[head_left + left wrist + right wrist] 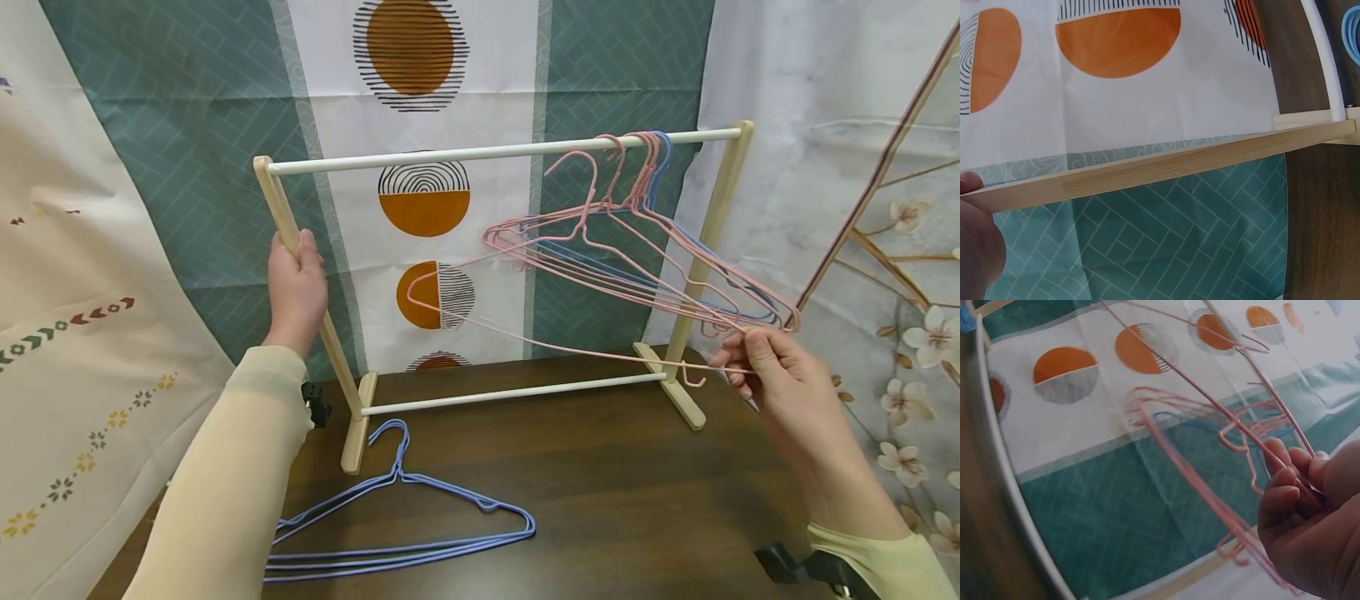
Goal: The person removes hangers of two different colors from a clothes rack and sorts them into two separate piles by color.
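Note:
My left hand (pixel 297 287) grips the left post (pixel 337 362) of a wooden clothes rack with white rails, below its top end. In the left wrist view, fingers wrap the post (pixel 1166 172) at the far left edge. My right hand (pixel 791 396) pinches the right corner of a pink clothes hanger (pixel 584 221). This hanger stands tilted in front of the rack, its hook just below and before the top rail (pixel 450 155). Behind it, several pink hangers (pixel 642 179) and blue hangers (pixel 662 171) hang from the rail's right part. In the right wrist view, curled fingers enclose the held hanger's wire (pixel 1210 403).
Several blue hangers (pixel 465 492) lie stacked on the dark wooden table (pixel 600 500) at the front left. The rack's lower rail (pixel 517 393) and right foot (pixel 678 400) stand farther back. Patterned cloth (pixel 615 50) hangs behind, with flowered cloth at the right.

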The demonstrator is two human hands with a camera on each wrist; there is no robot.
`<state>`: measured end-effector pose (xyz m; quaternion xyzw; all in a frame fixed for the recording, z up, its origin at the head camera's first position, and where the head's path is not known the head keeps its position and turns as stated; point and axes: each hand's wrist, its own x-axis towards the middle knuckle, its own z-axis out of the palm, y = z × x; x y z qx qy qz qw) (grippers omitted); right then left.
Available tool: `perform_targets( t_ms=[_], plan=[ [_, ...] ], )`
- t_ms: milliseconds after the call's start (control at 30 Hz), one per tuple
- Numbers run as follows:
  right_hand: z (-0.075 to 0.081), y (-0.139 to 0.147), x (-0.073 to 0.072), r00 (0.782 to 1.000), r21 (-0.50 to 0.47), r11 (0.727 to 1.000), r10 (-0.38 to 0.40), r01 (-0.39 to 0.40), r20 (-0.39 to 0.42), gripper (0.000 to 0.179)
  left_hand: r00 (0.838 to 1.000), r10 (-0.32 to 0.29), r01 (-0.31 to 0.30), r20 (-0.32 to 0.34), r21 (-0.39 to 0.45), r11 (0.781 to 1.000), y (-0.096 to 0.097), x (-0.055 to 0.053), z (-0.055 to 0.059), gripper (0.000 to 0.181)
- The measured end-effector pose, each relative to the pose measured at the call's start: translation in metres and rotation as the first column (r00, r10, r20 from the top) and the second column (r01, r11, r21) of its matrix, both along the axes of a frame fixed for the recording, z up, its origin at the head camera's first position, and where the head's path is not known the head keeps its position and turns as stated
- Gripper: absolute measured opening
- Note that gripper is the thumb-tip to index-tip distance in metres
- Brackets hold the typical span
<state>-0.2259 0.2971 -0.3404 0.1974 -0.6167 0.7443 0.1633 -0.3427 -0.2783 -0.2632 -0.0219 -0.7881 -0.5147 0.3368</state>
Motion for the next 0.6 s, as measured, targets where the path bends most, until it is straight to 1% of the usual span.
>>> perform_targets(
  t_ms=[167,333,467,600],
  plan=[
    [-0.014,0.014,0.004,0.997,0.125,0.991,0.029,-0.037,0.065,0.026,1.000,0.003,-0.003,-0.002,-0.010,1.000,0.001,-0.001,0.001,0.054],
    [-0.028,0.028,0.007,0.992,0.238,0.970,0.015,-0.045,0.129,0.027,1.000,0.007,-0.007,-0.001,-0.016,1.000,0.001,-0.002,0.000,0.054],
    [-0.041,0.040,0.008,0.988,0.270,0.961,0.016,-0.058,0.156,0.028,1.000,0.003,-0.003,-0.007,-0.013,1.000,0.001,-0.001,0.000,0.055],
    [-0.055,0.056,0.008,0.977,0.254,0.963,0.037,-0.092,0.212,0.031,1.000,0.005,-0.005,0.002,-0.016,1.000,0.001,-0.001,0.001,0.057]
  ],
)
